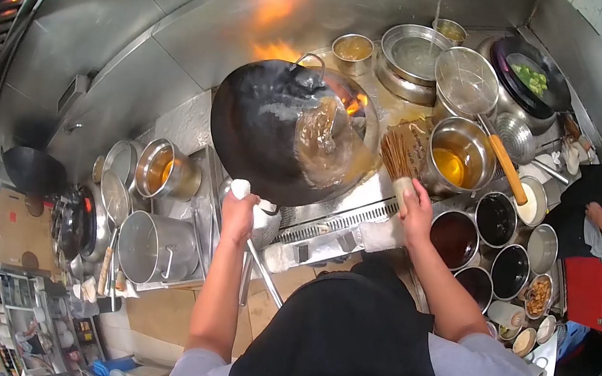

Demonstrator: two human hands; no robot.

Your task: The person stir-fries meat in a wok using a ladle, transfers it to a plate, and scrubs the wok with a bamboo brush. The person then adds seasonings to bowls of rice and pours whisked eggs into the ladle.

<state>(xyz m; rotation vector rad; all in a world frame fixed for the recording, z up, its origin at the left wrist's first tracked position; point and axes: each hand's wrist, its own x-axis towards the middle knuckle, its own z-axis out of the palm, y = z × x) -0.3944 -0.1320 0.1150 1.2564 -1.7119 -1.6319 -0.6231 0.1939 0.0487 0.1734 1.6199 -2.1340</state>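
Rinsing seems the step, left hand (237, 216) clutching cloth (240, 188) by the wok (251, 133), right hand (417, 213) clasping a brush (398, 170); draining likely needs tilting.

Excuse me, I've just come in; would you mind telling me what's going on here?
Someone is working at a wok station. Their left hand grips a white cloth at the near edge of a large wok, where brownish liquid lies toward the right side. Their right hand holds a bundled-stick brush, bristles up, near the wok's right rim. Flames show behind the wok.
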